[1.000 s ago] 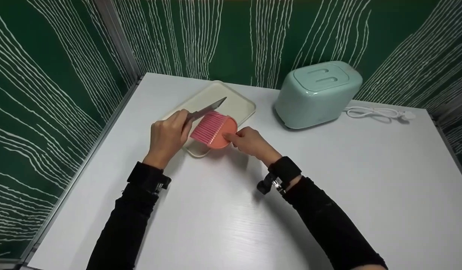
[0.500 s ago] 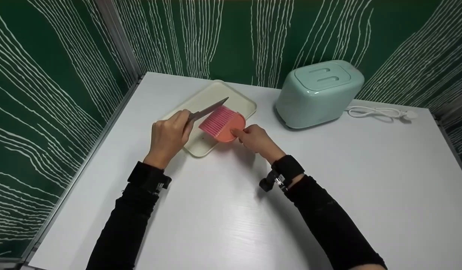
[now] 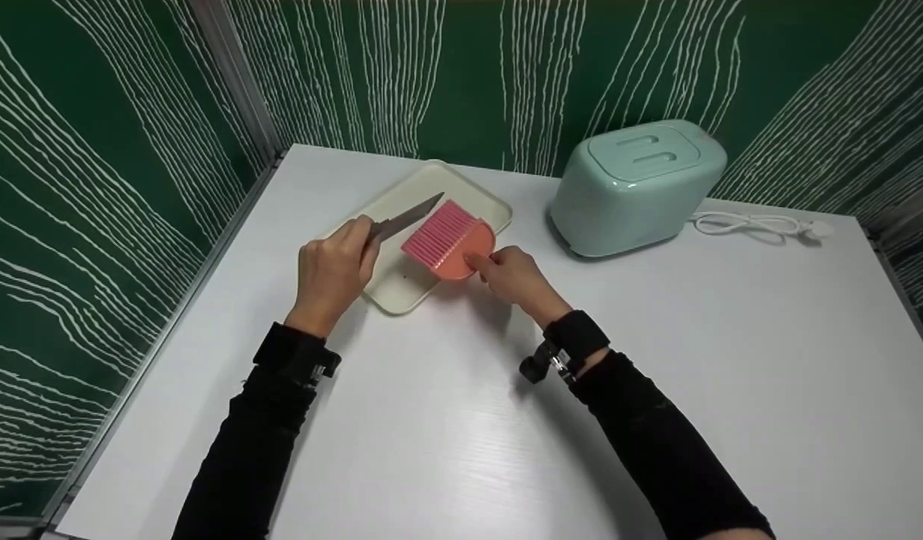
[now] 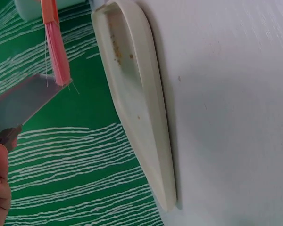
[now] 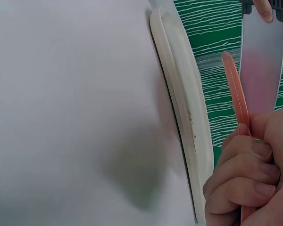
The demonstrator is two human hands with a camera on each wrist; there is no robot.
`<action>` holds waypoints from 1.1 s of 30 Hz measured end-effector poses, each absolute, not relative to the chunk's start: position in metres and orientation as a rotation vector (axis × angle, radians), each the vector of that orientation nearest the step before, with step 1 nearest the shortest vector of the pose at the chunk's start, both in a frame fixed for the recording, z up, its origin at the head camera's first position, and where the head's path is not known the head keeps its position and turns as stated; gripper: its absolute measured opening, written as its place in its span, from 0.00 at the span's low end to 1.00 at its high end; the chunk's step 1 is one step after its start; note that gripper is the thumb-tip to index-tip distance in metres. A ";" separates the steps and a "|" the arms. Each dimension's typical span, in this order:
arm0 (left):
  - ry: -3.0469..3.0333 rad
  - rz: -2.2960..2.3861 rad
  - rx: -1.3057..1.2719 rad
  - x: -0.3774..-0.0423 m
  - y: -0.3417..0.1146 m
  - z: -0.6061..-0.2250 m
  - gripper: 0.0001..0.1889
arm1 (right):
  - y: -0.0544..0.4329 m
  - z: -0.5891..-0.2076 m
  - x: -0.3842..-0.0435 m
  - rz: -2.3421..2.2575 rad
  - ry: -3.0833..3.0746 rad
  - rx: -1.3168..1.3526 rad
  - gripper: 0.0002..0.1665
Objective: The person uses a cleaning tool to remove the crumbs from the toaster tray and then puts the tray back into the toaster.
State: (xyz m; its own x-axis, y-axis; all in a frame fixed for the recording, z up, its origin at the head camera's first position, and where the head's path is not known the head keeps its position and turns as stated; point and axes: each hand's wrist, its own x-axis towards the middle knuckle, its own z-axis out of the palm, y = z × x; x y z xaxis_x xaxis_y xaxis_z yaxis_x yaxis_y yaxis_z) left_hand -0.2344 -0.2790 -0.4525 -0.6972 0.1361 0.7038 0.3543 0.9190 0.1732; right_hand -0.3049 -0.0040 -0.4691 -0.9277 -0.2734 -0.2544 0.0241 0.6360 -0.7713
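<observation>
My left hand (image 3: 332, 264) grips the dark handle of a knife (image 3: 410, 217), its broad blade pointing up and right over the tray. In my right hand (image 3: 515, 276) is a small brush (image 3: 465, 253), pinched by its rounded orange handle. The brush's pink bristles lie beside the blade; in the left wrist view, the bristle tips (image 4: 62, 77) overlap the blade's end. Below both is a cream tray (image 3: 390, 294) on the table. Brown crumbs (image 4: 117, 51) lie scattered in it, more thickly toward one end.
A mint-green toaster (image 3: 633, 195) stands at the back right. Its white cord (image 3: 746, 223) and plug lie to its right. Green walls with white lines rise behind the white table (image 3: 431, 435) and at its left.
The brush has moved up and right across the knife, away from my left hand. Over the last half second the knife has shifted slightly left, leaving the bristles beside its blade.
</observation>
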 end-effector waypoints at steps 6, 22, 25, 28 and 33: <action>-2.394 -0.472 -0.241 -0.234 -0.282 -0.452 0.09 | -0.003 -0.466 -0.304 -1.297 2.626 -0.217 0.33; -2.428 -0.563 -0.198 -0.234 -0.281 -0.451 0.12 | -0.006 -0.468 -0.305 -1.360 2.856 -0.318 0.21; -2.436 -0.581 -0.193 -0.234 -0.281 -0.451 0.12 | -0.008 -0.469 -0.305 -1.362 2.844 -0.326 0.21; -2.438 -0.610 -0.189 -0.234 -0.281 -0.450 0.11 | -0.010 -0.470 -0.304 -1.352 2.843 -0.339 0.21; -2.425 -0.659 -0.205 -0.232 -0.279 -0.448 0.12 | -0.011 -0.471 -0.302 -1.314 2.896 -0.371 0.20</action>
State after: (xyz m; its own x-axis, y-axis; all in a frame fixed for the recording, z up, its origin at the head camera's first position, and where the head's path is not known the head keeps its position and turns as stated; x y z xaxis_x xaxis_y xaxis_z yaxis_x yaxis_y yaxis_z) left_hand -0.2323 -0.2791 -0.4485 -0.8015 -0.0103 0.5979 0.2939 0.8640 0.4088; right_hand -0.3021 -0.0114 -0.4708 -0.9714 -0.1848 0.1489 -0.2337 0.6366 -0.7350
